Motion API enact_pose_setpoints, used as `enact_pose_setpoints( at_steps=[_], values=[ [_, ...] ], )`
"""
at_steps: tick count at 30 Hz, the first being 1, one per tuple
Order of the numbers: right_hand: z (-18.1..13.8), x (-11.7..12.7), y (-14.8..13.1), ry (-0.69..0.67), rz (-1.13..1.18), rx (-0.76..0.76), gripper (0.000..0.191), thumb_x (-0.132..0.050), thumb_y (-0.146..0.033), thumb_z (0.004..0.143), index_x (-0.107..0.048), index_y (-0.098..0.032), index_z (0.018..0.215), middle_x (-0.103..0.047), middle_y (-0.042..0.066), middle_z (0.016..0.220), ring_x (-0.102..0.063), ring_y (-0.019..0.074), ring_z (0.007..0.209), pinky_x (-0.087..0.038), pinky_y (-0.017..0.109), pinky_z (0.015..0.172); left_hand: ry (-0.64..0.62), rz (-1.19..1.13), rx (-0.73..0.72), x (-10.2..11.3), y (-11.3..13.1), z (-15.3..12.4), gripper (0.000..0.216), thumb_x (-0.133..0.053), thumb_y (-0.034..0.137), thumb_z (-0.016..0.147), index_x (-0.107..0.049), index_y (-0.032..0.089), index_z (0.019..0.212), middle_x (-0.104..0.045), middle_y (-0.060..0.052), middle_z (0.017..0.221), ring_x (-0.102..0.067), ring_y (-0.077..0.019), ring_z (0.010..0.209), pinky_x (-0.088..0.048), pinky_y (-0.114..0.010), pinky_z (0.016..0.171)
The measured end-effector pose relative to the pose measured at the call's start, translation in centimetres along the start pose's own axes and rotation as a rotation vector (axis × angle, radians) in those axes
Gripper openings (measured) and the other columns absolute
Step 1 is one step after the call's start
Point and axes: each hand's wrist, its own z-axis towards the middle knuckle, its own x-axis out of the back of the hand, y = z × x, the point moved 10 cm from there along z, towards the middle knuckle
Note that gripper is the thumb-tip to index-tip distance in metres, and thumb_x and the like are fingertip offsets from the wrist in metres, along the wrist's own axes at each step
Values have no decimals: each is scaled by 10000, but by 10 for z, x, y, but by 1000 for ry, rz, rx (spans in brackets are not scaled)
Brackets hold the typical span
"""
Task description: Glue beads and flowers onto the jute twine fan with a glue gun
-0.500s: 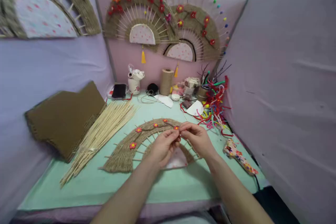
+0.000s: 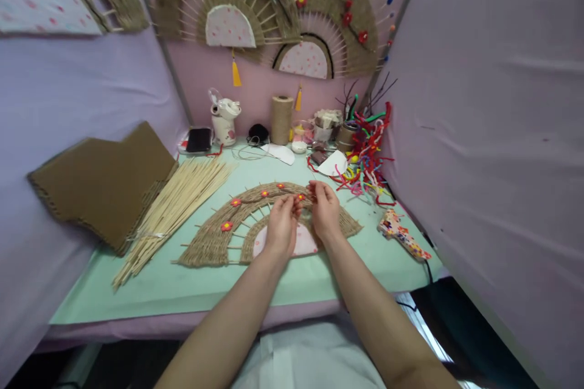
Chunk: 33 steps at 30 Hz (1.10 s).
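Note:
A half-round woven twine fan [image 2: 205,243] lies on the table, with small red flowers [image 2: 227,227] along its band and a dotted white half-circle [image 2: 305,240] at its middle. Over its centre is my left hand [image 2: 281,228], fingers pinched together close to a red flower [image 2: 300,197]. My right hand [image 2: 325,211] is a short way to the right above the band, its fingertips also drawn together. Whatever either hand holds is too small to make out. A gap separates the two hands.
Left of the fan lie a bundle of thin sticks [image 2: 182,200] and brown cardboard [image 2: 104,176]. A patterned glue gun [image 2: 404,234] with a cord rests at right. Behind are coloured pipe cleaners [image 2: 371,140], a twine spool [image 2: 281,121] and a white jug [image 2: 225,121]. Finished fans [image 2: 319,6] hang on the back wall.
My hands, which met at the fingertips over the flower, have moved apart, the right one to the right. The whole view has tilted downward.

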Motion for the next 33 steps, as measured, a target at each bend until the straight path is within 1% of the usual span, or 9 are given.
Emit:
enact_pose_setpoints(
  at_steps=[5,8,10,13,17,22,25,29,33],
  values=[
    [-6,-5,-19,-94,-116,57,457,-288,-538,925,-579,-199,833,-601,14,656,-558,140,563,-475,280,566,-33,185,-83,6,5,-2,101,-637,221,739,-591,144,784,-585,14,689,-529,-65,605,-394,-180,581],
    [-22,6,-55,-186,-301,162,334,-412,-476,920,-609,-208,895,-647,21,760,-593,148,667,-477,279,633,-48,250,-130,5,8,-1,151,-654,267,715,-596,154,797,-586,16,692,-521,-69,603,-386,-188,569],
    [-27,30,-80,-243,-482,240,208,-570,-411,856,-650,-224,898,-664,24,838,-598,165,767,-456,298,732,-49,272,-139,5,9,-2,158,-654,278,710,-593,159,794,-577,21,684,-518,-70,602,-382,-188,561],
    [-19,86,-105,-232,-780,311,128,-589,-309,836,-659,-216,887,-662,57,919,-565,201,838,-386,358,826,-60,320,-135,2,7,-3,166,-644,303,723,-584,166,796,-565,25,684,-512,-71,601,-374,-188,546],
    [-7,139,-95,-284,-1153,282,98,-583,-223,809,-680,-220,793,-681,72,869,-545,253,864,-302,383,767,-79,399,-127,2,3,-4,188,-637,332,734,-574,171,810,-562,21,699,-499,-72,586,-359,-190,520],
    [-13,147,-62,-430,-1442,225,150,-591,-162,806,-681,-238,713,-701,26,850,-547,233,896,-245,351,735,-97,525,-151,2,2,-2,184,-574,353,783,-563,179,841,-561,12,709,-508,-91,595,-376,-210,532],
    [-15,149,-52,-448,-1550,203,158,-576,-160,828,-688,-239,750,-702,27,878,-541,230,914,-240,342,717,-202,826,-299,-13,10,-12,180,-513,353,833,-570,189,882,-592,-16,782,-550,-135,694,-429,-264,619],
    [-17,152,-45,-482,-1624,185,145,-566,-185,852,-698,-247,851,-699,32,936,-543,225,953,-255,327,706,-592,1470,-600,-54,-7,-50,194,-580,306,805,-613,210,971,-592,-78,1067,-505,-237,1034,-402,-401,885],
    [-16,152,-42,-494,-1658,180,151,-555,-225,870,-703,-248,891,-679,41,979,-535,226,971,-273,323,709,-707,1931,-636,-56,-32,-65,103,-567,255,816,-640,212,873,-565,-95,1091,-456,-271,1077,-379,-437,874]
  ],
)
